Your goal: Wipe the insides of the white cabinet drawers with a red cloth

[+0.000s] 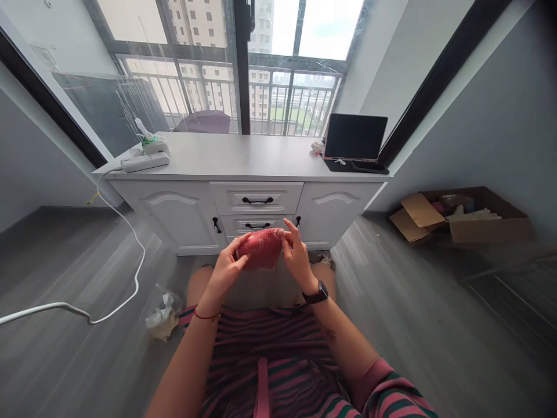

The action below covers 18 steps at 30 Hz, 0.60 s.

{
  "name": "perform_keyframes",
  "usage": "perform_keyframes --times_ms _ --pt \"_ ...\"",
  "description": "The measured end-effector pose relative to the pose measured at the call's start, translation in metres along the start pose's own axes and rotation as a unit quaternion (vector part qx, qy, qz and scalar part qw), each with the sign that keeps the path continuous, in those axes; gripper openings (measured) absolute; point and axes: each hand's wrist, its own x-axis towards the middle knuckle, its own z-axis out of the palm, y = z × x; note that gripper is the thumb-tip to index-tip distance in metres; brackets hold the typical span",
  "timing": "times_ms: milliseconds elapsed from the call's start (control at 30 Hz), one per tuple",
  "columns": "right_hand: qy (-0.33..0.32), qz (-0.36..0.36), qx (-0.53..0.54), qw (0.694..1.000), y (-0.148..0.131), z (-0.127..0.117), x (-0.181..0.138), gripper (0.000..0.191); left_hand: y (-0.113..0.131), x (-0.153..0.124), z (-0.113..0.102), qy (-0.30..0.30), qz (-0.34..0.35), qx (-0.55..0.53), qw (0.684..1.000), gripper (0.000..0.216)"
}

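Note:
A red, speckled, soft-looking piece is stretched between my hands above my lap; whether it is a cloth or a small pouch I cannot tell. My left hand grips its left end, thumb in front and fingers behind. At the upper right corner, my right hand pinches it between thumb and fingers, with the index finger raised. A dark watch is on my right wrist and a thin red bracelet on my left.
Ahead stands a white cabinet bearing a tablet at right and a white power strip at left. A white cable crosses the floor. An open cardboard box lies right, a plastic bag by my left leg.

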Motion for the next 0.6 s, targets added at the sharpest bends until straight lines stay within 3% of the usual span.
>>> perform_keyframes --times_ms 167,267,367,467,533,600 --pt "0.032 0.039 0.035 0.998 0.002 0.001 0.005 0.041 -0.007 0.005 0.002 0.028 -0.039 -0.069 0.997 0.047" --pt "0.053 0.038 0.042 0.997 0.001 -0.004 0.01 0.03 -0.01 0.007 0.001 0.03 -0.023 -0.059 0.998 0.047" --pt "-0.011 0.043 0.073 0.996 0.0 -0.01 0.013 0.025 -0.009 0.008 -0.004 0.036 -0.016 0.004 0.999 0.053" --pt "-0.103 0.024 0.023 0.994 0.002 -0.013 0.008 0.04 -0.003 0.013 -0.009 0.054 0.011 0.091 0.994 0.048" --pt "-0.133 0.009 -0.036 0.99 0.004 -0.012 0.004 0.031 0.002 0.02 -0.011 0.035 0.032 0.145 0.988 0.039" --pt "-0.125 0.001 -0.087 0.988 0.005 -0.011 0.002 0.021 0.006 0.028 -0.013 0.014 0.043 0.202 0.978 0.023"
